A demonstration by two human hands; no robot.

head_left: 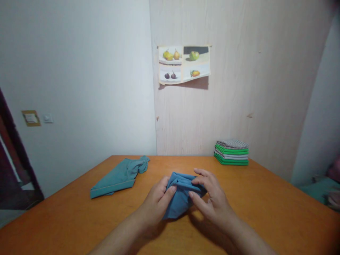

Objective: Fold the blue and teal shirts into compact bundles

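A folded blue cloth [179, 203] is held up over the wooden table [106, 226], its top edge bunched into loose folds. My left hand [158, 200] is closed on its left side, with the thumb pressing on the near face. At the cloth's right side, my right hand [212, 194] has its thumb and fingers curved loosely around the corner. One of its upper fingers is lifted off the fabric. Some of the fingertips behind the cloth are hidden.
On the left of the table lies a teal garment [117, 177], partly folded, its far end crumpled. A neat stack of folded cloths [231, 154], green, grey and striped, stands at the back right. Behind the table is a wall with a fruit poster [183, 65].
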